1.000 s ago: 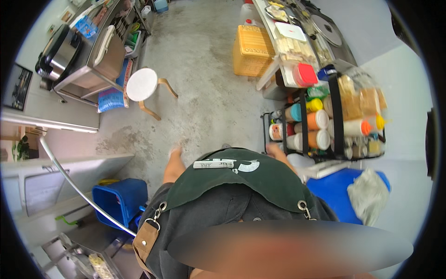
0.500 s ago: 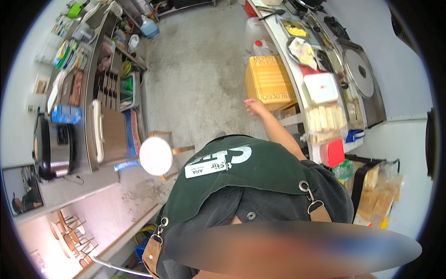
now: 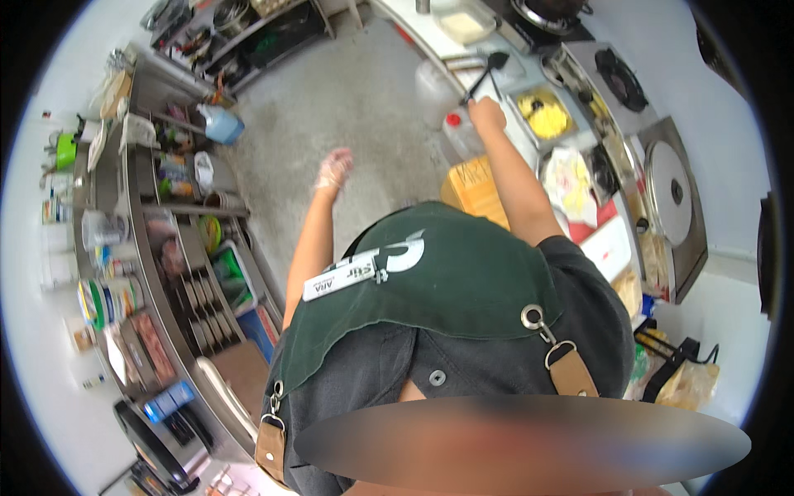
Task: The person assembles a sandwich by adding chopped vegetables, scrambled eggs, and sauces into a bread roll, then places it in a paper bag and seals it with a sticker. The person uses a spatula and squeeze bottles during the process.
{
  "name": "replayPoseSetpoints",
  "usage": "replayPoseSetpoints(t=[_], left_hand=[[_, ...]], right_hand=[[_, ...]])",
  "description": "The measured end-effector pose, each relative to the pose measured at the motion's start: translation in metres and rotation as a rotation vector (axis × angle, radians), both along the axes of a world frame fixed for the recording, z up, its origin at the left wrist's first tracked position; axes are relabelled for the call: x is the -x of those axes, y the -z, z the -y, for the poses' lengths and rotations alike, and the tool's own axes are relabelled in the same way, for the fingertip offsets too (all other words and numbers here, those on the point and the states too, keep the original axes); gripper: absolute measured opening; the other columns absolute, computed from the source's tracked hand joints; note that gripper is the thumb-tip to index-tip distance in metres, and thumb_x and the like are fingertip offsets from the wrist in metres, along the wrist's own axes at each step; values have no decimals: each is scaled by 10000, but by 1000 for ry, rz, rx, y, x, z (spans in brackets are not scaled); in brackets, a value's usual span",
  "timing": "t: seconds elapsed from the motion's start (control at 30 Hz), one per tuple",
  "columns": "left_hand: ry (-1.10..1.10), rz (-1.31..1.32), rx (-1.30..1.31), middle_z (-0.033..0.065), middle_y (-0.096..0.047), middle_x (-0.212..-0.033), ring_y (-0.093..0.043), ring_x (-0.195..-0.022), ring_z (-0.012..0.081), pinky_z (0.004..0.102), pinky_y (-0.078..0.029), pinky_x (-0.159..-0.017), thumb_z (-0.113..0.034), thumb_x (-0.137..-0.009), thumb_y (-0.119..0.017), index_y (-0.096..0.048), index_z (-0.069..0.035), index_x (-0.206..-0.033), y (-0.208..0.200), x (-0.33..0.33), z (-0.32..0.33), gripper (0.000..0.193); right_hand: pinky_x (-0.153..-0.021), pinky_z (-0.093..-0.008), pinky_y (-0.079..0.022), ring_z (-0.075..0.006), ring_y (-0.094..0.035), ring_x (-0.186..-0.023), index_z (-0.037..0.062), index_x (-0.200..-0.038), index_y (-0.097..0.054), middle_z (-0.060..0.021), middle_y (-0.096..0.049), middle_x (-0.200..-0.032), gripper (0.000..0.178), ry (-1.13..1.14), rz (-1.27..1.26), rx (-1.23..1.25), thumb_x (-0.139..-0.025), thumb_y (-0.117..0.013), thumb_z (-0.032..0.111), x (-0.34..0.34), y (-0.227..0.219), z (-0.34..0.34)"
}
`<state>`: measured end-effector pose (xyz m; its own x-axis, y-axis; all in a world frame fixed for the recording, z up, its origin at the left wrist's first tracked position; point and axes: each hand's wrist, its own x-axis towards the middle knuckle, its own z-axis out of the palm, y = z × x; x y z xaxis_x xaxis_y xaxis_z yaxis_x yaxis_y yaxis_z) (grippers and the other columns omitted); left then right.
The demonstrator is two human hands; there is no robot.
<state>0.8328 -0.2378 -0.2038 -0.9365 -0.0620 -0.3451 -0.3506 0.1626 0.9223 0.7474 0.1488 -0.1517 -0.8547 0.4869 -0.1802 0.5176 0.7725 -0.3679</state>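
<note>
My right hand [image 3: 488, 115] reaches over the edge of the white counter. Its fingers are closed at the handle end of a black ladle [image 3: 496, 60], whose head points away from me. Just right of the hand sits a metal tray of yellow food [image 3: 547, 116] with a small dark thing in it. My left hand [image 3: 334, 168], in a clear plastic glove, hangs over the floor with its fingers loosely stretched and nothing visible in them. Below my right forearm stands a yellow wooden box [image 3: 470, 187], partly covered by the arm and apron.
A clear jug with a red cap [image 3: 456, 132] stands beside the counter. Paper with food scraps [image 3: 569, 183] and a white lid [image 3: 608, 248] lie nearer me. A round metal lid [image 3: 667, 186] rests at the right. Steel shelves [image 3: 136, 198] line the left; a blue jug [image 3: 222, 124] stands beyond.
My view has turned right and moved forward along the counter. My right hand has gone from beside the wooden box to the ladle's handle. My gloved left hand has come into view.
</note>
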Motion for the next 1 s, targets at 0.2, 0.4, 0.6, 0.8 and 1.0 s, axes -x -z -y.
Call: replayPoseSetpoints(t=[0.2,0.4,0.6,0.8,1.0], left_hand=[[294,-20,1,63,-668,-958,-609,-861,162,331,-498,-769,-207,-903,-590,-656,-57,-1140,-12,140,-35,288],[751,-299,382,218,-679,-989,-652,-914,353,416,-496,-833,-389,-929,-556,-655,-25,-1119,-32,272,-111,422],[1260,-444,574,241,-669,-1049,-620,-1024,405,471,-482,-889,-384,-955,-528,-643,-16,-1116,-70,323,-216,418],[1355,-558,804,201,-693,-1044,-667,-992,359,450,-524,-891,-351,-923,-606,-641,-12,-1092,-58,311,-303,381],[1304,-478,821,208,-706,-1007,-702,-965,338,437,-566,-817,-162,-923,-545,-597,-8,-1108,-36,305,-328,246]], right_hand=[[-897,-441,-528,-348,-658,-1098,10,-1169,-626,-201,-683,-1149,501,218,197,41,-876,-666,414,78,16,9],[-850,-456,-544,-358,-689,-996,-39,-1142,-536,-237,-701,-1003,405,347,114,27,-864,-646,233,93,51,5],[-581,-431,-545,-327,-687,-591,-13,-1032,-499,-202,-682,-737,302,610,-105,129,-900,-646,215,60,28,38],[-551,-408,-519,-307,-677,-574,15,-1048,-511,-177,-668,-694,304,744,-221,141,-888,-667,221,24,-32,69],[-741,-527,-513,-449,-660,-854,16,-1083,-524,-263,-676,-862,360,811,-57,259,-865,-681,256,12,-41,71]])
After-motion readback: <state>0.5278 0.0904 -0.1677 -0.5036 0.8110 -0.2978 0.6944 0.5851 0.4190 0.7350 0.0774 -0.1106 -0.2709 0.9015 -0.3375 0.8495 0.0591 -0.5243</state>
